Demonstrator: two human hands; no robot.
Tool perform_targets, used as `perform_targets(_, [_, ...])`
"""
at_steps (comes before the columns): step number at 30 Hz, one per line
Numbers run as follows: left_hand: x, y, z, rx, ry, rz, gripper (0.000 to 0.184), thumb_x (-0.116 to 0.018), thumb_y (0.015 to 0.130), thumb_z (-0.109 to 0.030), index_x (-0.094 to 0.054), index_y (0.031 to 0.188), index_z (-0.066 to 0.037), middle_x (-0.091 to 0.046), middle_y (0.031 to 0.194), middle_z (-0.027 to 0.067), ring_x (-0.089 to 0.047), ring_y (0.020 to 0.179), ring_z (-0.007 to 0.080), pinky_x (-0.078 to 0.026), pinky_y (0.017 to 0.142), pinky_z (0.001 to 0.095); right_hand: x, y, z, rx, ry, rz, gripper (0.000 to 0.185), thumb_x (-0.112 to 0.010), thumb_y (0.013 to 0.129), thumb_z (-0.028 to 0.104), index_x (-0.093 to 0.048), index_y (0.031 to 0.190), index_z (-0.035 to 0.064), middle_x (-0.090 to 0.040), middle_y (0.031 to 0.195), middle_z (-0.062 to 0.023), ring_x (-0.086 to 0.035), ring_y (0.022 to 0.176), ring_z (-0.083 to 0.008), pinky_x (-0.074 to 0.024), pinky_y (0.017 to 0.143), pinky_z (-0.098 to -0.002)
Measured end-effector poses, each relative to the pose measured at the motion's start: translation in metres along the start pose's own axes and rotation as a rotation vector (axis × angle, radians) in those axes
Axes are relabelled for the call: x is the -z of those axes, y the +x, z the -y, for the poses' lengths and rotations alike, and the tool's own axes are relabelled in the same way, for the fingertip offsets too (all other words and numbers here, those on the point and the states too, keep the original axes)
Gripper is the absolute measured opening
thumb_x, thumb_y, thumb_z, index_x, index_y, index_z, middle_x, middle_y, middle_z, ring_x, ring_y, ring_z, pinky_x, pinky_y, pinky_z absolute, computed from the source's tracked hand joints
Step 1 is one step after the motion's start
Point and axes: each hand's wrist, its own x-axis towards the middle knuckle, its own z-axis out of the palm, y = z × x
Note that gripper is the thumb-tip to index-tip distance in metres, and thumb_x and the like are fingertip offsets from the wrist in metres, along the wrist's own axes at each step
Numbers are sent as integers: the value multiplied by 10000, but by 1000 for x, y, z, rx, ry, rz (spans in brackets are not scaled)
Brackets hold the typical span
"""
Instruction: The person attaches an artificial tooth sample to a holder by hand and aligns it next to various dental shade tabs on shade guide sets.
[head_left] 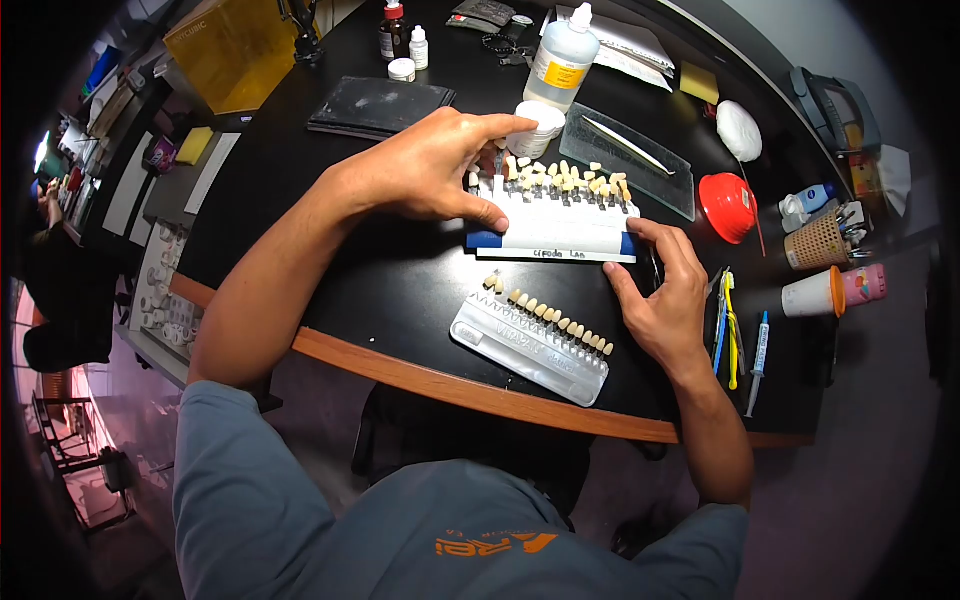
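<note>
A white and blue tooth shade guide [560,228], with handwriting along its front edge, stands on the black desk with several tooth-coloured tabs fanned along its top. My left hand [425,165] grips its left end, the thumb on the front face and the index finger stretched over the tabs towards a white jar [535,130]. At the right end, my right hand [665,295] holds the edge between thumb and curled fingers. Closer to me lies a silver shade guide [530,350] with a row of tooth tabs; one or two stand apart at its left.
Behind the guide are a clear bottle [562,60] and a glass slab [650,165] with a metal instrument on it. To the right sit a red bowl [727,208], toothbrushes [731,325] and a syringe [758,365]. A dark flat case [380,105] lies at back left.
</note>
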Motion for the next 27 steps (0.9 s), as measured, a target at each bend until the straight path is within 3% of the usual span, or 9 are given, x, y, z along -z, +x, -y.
perform_targets(7, [10,3,-19,118,-79,92,974,-961,632,-200,-510,1489,-99,-725,1144,179,-694,917,238,-559,841,378,-5,3,2,-73,258,-41,708,-889,720,107,-561,1333,-25,-699,1096,-180,-689,997,-288,-545,904,-396])
perform_targets(8, [12,4,-24,159,-93,124,971,-959,633,-186,-510,1489,-98,-720,1179,181,-694,926,234,-562,855,372,-4,3,-1,-58,225,-23,809,-908,717,121,-507,1405,-24,-705,1058,-156,-678,983,-239,-540,885,-373])
perform_targets(11, [5,2,-14,1,-173,69,1020,-961,621,-159,-476,1516,-98,-708,1228,183,-705,970,226,-565,893,355,4,2,2,-144,257,25,842,-917,704,85,-497,1425,-25,-705,1034,-121,-666,917,-162,-539,815,-311])
perform_targets(14, [5,3,-21,-42,-86,-19,1144,-969,603,-168,-372,1576,-96,-706,1243,169,-715,1032,230,-563,937,352,-2,1,-5,-260,535,4,869,-929,680,44,-505,1437,-14,-715,1004,-74,-635,840,-86,-517,733,-245])
perform_targets(18, [-5,5,-2,-201,-14,-160,1255,-958,611,-136,-226,1630,-127,-726,964,114,-660,730,223,-554,686,352,-3,3,-8,-198,458,-26,850,-943,657,34,-550,1410,1,-732,942,-57,-631,779,-66,-509,694,-222])
perform_targets(20, [-7,6,1,-257,-8,-198,1273,-959,611,-143,-202,1635,-119,-724,955,108,-662,716,219,-558,675,354,-5,2,-10,-210,501,-44,820,-951,652,55,-584,1384,5,-741,911,-56,-634,767,-68,-512,687,-233])
perform_targets(23, [-3,4,-4,-118,-60,-104,1263,-953,616,-131,-206,1635,-125,-722,937,100,-670,712,209,-566,671,347,-4,2,-14,-158,396,-51,729,-952,660,76,-644,1314,-11,-751,901,-67,-650,763,-80,-531,693,-245])
perform_targets(26, [6,3,-21,72,-102,8,1221,-961,614,-149,-271,1622,-141,-756,1033,119,-713,878,186,-587,825,347,-2,2,-12,-181,332,-28,645,-954,665,98,-690,1240,-28,-761,908,-79,-667,776,-94,-549,719,-256])
perform_targets(27, [6,3,-20,40,-104,-8,1180,-956,621,-138,-306,1606,-143,-755,1016,115,-713,870,181,-581,807,342,-2,3,-13,-185,354,-28,638,-955,665,102,-693,1230,-34,-763,911,-83,-672,783,-97,-552,731,-259])
